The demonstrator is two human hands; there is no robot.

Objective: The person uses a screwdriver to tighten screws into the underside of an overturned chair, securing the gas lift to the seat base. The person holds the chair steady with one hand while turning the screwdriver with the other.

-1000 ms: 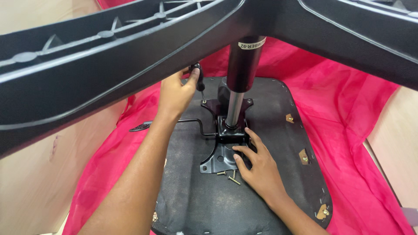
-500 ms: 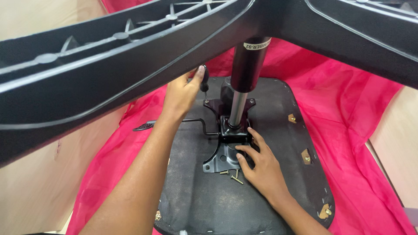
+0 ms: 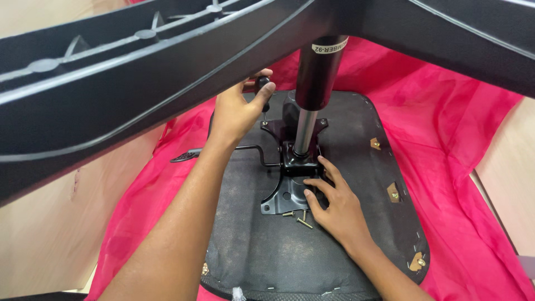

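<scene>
Magenta fabric (image 3: 446, 145) is spread under an upturned office chair seat (image 3: 356, 234), which lies with its dark, dusty underside facing up in the lower middle of the frame, presumably so the upholstery is kept off the surface beneath. A black metal mechanism plate (image 3: 287, 198) sits at the seat's centre, and the gas lift cylinder (image 3: 312, 95) stands upright out of it, carrying the black star base (image 3: 111, 83), whose ribbed plastic legs fan across the whole top of the frame.

The left hand (image 3: 237, 111) is closed around a small black knob-like handle (image 3: 262, 86) just left of the cylinder, fingers and thumb wrapped on it; what the handle belongs to is hidden by the leg above. The right hand (image 3: 334, 206) lies flat and loosely open on the plate's lower right edge, fingertips touching the metal and gripping nothing, which appears to steady the plate against the seat.

Several loose brass screws (image 3: 298, 217) lie on the seat just beside that hand, within easy reach. A cranked lever (image 3: 223, 151) with a flat paddle end juts from the mechanism toward the left, over the fabric.
</scene>
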